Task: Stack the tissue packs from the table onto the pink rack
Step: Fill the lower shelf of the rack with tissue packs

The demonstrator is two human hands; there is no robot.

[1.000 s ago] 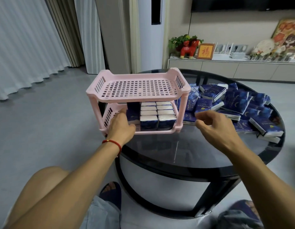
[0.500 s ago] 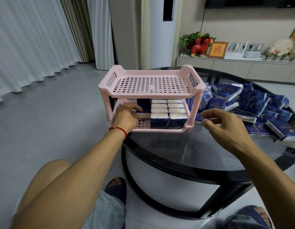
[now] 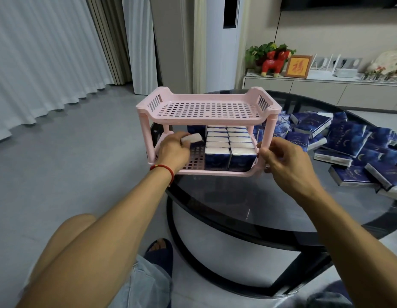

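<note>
A two-tier pink rack [image 3: 206, 107] stands on the left part of the round dark glass table [image 3: 248, 203]. Its lower shelf holds two rows of several upright blue-and-white tissue packs [image 3: 228, 150]; its top shelf is bare. My left hand [image 3: 174, 152] is inside the lower shelf at the left and grips one tilted tissue pack [image 3: 193, 138] beside those rows. My right hand [image 3: 284, 161] holds the rack's front right leg near the bottom corner. A loose pile of blue tissue packs [image 3: 348, 143] lies on the table right of the rack.
A low cabinet [image 3: 315, 90] with a red figurine, a plant and a framed picture runs along the back wall. White curtains hang at the left over grey floor. My knees and slippered foot show below the table's near edge.
My left hand has drawn a tissue pack up and tilted it inside the lower shelf. My right hand moved left from above the table and took hold of the rack's front right leg.
</note>
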